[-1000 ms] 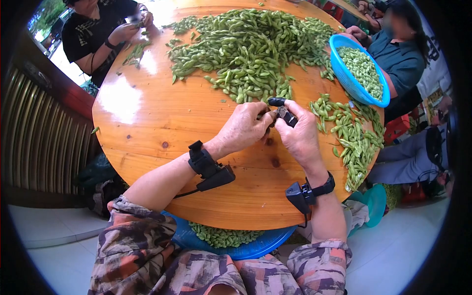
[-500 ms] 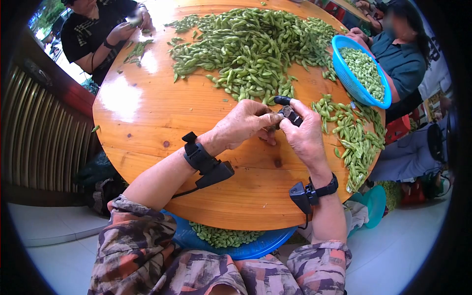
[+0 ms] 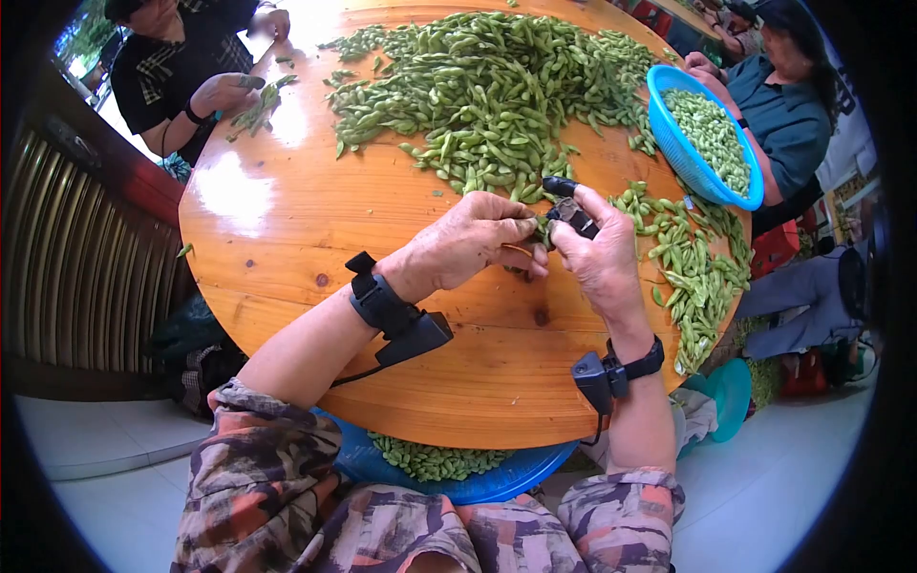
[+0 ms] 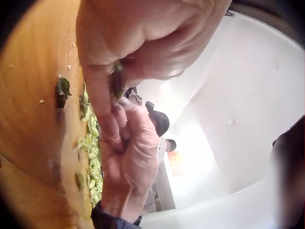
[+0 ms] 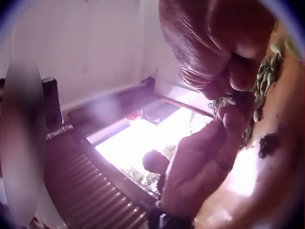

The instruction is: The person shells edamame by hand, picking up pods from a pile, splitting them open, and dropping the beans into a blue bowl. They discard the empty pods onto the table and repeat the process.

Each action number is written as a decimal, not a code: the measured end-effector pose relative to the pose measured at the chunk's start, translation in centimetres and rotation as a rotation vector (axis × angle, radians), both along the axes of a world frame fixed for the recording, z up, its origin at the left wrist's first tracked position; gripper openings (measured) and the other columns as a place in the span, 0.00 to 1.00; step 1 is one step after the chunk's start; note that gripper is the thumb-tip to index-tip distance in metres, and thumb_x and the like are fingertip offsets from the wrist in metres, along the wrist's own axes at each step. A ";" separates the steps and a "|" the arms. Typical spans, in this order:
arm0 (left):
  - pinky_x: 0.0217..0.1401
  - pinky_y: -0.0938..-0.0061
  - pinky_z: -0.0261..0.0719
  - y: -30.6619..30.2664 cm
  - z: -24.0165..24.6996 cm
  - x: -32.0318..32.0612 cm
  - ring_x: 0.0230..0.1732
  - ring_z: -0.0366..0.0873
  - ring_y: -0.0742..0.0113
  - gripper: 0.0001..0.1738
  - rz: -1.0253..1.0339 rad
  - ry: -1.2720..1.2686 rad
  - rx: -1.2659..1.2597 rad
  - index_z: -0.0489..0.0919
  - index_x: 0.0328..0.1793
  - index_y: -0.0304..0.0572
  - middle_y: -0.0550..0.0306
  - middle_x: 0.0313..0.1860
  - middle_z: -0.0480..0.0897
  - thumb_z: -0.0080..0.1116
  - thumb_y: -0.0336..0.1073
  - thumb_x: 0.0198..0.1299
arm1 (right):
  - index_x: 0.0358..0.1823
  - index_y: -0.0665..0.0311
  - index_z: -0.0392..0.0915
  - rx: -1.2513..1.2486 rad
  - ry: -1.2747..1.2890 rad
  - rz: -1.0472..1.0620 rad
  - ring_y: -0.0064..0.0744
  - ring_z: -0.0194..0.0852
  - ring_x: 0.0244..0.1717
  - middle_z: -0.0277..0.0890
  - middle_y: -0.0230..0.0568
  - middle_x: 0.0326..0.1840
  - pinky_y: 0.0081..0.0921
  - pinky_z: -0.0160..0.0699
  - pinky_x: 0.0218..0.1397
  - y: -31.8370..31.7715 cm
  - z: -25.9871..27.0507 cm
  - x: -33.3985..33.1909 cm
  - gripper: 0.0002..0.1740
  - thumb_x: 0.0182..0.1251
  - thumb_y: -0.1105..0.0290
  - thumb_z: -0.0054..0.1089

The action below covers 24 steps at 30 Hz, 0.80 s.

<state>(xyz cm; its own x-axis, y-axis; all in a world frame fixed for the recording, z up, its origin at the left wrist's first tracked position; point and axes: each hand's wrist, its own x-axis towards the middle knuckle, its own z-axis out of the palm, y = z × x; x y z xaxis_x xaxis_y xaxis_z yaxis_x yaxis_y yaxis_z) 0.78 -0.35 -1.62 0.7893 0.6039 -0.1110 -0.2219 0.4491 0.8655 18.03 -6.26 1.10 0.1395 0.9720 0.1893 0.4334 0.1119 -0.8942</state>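
Observation:
My left hand [image 3: 468, 239] pinches a green soybean pod [image 4: 118, 82] between thumb and fingers over the wooden table. My right hand [image 3: 602, 253] meets it fingertip to fingertip, its thumb and fingers pinching the pod's other end. A black cover [image 3: 560, 186] wraps the right index finger, and a dark grey and black banded piece [image 3: 579, 216] sits just below it, by the thumb. In the right wrist view both hands close in around the greenish pod, with most of it hidden by fingers.
A big heap of pods [image 3: 478, 91] lies across the table [image 3: 315, 315]; more pods [image 3: 693, 277] line its right edge. A blue basket [image 3: 664, 134] of shelled beans stands at right. Below the near edge sits a blue basin [image 3: 521, 477] with beans. Two people sit opposite.
Both hands have worked together with small finger shifts; the right has drifted a little to the right. A green pod now shows between them. The person at upper left has spread their hands apart.

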 end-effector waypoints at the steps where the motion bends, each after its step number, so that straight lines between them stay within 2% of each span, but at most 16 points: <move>1: 0.47 0.70 0.85 0.0 0.1 0.0 0.38 0.83 0.61 0.12 0.008 -0.022 -0.026 0.76 0.47 0.26 0.49 0.38 0.82 0.49 0.32 0.70 | 0.54 0.67 0.78 -0.076 0.148 0.028 0.14 0.67 0.22 0.70 0.24 0.22 0.17 0.68 0.25 0.0 0.1 0.2 0.22 0.56 0.77 0.57; 2: 0.47 0.70 0.85 0.1 0.0 0.0 0.38 0.83 0.61 0.12 0.008 -0.022 -0.025 0.76 0.47 0.26 0.49 0.38 0.82 0.49 0.32 0.70 | 0.55 0.68 0.77 -0.151 0.296 0.057 0.09 0.63 0.21 0.68 0.19 0.22 0.13 0.64 0.23 0.0 0.3 0.4 0.21 0.57 0.77 0.56; 3: 0.45 0.70 0.85 0.3 -0.3 0.1 0.38 0.84 0.61 0.11 0.013 -0.070 -0.082 0.75 0.47 0.26 0.49 0.38 0.81 0.49 0.31 0.70 | 0.57 0.68 0.76 -0.166 0.365 0.086 0.07 0.62 0.20 0.70 0.20 0.24 0.10 0.62 0.21 -0.1 0.5 0.4 0.21 0.60 0.77 0.55; 6: 0.44 0.70 0.86 0.5 -0.7 0.0 0.38 0.84 0.63 0.09 0.019 -0.131 -0.162 0.75 0.47 0.28 0.50 0.37 0.81 0.50 0.29 0.69 | 0.59 0.67 0.75 -0.171 0.468 0.108 0.06 0.62 0.20 0.71 0.21 0.25 0.08 0.60 0.21 -0.2 0.6 0.5 0.23 0.60 0.78 0.55; 10: 0.43 0.70 0.86 0.5 -0.2 0.0 0.37 0.83 0.63 0.07 0.047 -0.174 -0.238 0.76 0.45 0.30 0.52 0.36 0.81 0.52 0.29 0.67 | 0.59 0.68 0.74 -0.096 0.396 0.059 0.08 0.63 0.19 0.72 0.24 0.26 0.11 0.64 0.21 -0.2 0.7 -0.5 0.23 0.60 0.77 0.56; 12: 0.42 0.70 0.86 0.3 -0.1 0.2 0.36 0.83 0.63 0.06 0.063 -0.212 -0.248 0.76 0.44 0.32 0.53 0.36 0.81 0.53 0.29 0.66 | 0.57 0.69 0.74 0.242 0.030 -0.011 0.19 0.69 0.20 0.75 0.32 0.27 0.21 0.71 0.25 -0.1 -0.4 -1.3 0.22 0.59 0.79 0.56; 13: 0.41 0.70 0.86 0.1 -0.1 0.2 0.35 0.83 0.63 0.05 0.080 -0.248 -0.257 0.76 0.43 0.34 0.54 0.36 0.81 0.53 0.28 0.66 | 0.54 0.70 0.74 0.369 -0.218 -0.036 0.35 0.74 0.26 0.75 0.43 0.31 0.32 0.75 0.31 0.1 -0.8 -0.9 0.21 0.56 0.81 0.57; 14: 0.41 0.70 0.86 0.0 -0.3 0.3 0.35 0.83 0.63 0.05 0.081 -0.249 -0.257 0.76 0.43 0.34 0.54 0.36 0.81 0.53 0.28 0.66 | 0.54 0.70 0.74 0.368 -0.218 -0.034 0.35 0.74 0.26 0.75 0.43 0.31 0.32 0.75 0.31 0.2 -0.9 -0.9 0.21 0.56 0.81 0.57; 16: 0.43 0.73 0.84 -0.1 -0.9 0.4 0.37 0.82 0.68 0.05 0.045 -0.264 -0.275 0.78 0.45 0.38 0.57 0.38 0.82 0.52 0.27 0.66 | 0.51 0.70 0.73 0.464 -0.398 -0.045 0.45 0.74 0.31 0.72 0.48 0.34 0.36 0.75 0.35 0.1 -0.8 -1.2 0.20 0.54 0.82 0.57; 20: 0.43 0.73 0.82 -0.5 -1.4 1.1 0.39 0.81 0.68 0.06 0.090 -0.283 -0.311 0.77 0.45 0.39 0.57 0.40 0.82 0.50 0.26 0.66 | 0.50 0.71 0.72 0.507 -0.440 -0.041 0.45 0.74 0.32 0.69 0.48 0.35 0.37 0.75 0.34 0.0 -1.0 -1.3 0.19 0.54 0.82 0.57; 22: 0.46 0.72 0.80 -0.9 -1.5 1.7 0.42 0.80 0.68 0.06 0.166 -0.295 -0.333 0.76 0.47 0.40 0.58 0.41 0.81 0.49 0.29 0.67 | 0.50 0.71 0.72 0.565 -0.456 -0.060 0.45 0.74 0.31 0.69 0.47 0.35 0.36 0.75 0.34 0.1 -1.1 -1.3 0.20 0.53 0.83 0.58; 24: 0.46 0.71 0.80 -1.5 -1.2 1.9 0.43 0.79 0.69 0.07 0.157 -0.321 -0.371 0.76 0.47 0.41 0.58 0.42 0.81 0.48 0.30 0.68 | 0.49 0.71 0.71 0.561 -0.449 -0.072 0.45 0.74 0.32 0.69 0.47 0.35 0.35 0.75 0.34 0.0 -1.0 -1.4 0.19 0.53 0.83 0.58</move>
